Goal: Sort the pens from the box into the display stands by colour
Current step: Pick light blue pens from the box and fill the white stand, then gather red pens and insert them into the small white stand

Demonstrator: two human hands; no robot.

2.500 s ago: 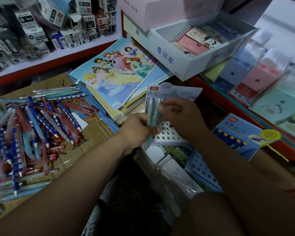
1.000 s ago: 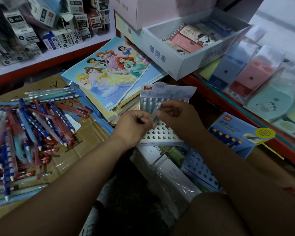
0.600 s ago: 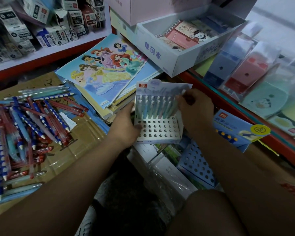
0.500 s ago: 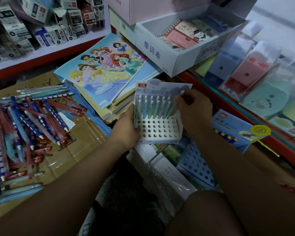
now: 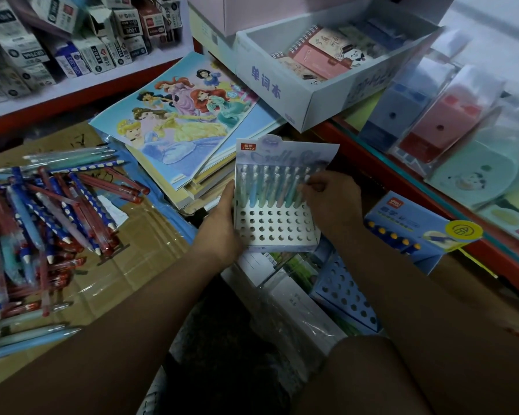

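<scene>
Pastel pens (image 5: pixel 270 187) in mint, blue and pink fill the two back rows of a white stand (image 5: pixel 277 232), upright in its holes under a printed header card (image 5: pixel 285 151). The front rows of holes are bare. The stand is off the floor, held between both hands above a heap of wrapped stock. The left hand (image 5: pixel 222 232) grips its left edge, thumb lying up the side. The right hand (image 5: pixel 330 199) is curled at the right end of the pen rows, fingertips seemingly pinching the last pen there, though the contact itself is hard to make out.

Far to the left, a loose pile of pens (image 5: pixel 42 211) lies on flattened cardboard (image 5: pixel 138 253): red ones, dark blue dotted ones and a few pale blue. A blue stand (image 5: pixel 345 298) with bare holes lies below the right forearm, and colouring books (image 5: pixel 186 121) are stacked behind.

The risk, as I judge it, lies in the hold. With only one edge gripped, a firm push on that last pen could tip the stand and shake the seated pens out of their holes. A pen pressed in crooked could miss its hole and fall into the clutter below. Reaching next into the mixed pile could also bring back the wrong colour, since pale blue lies tangled under red and dark blue.
</scene>
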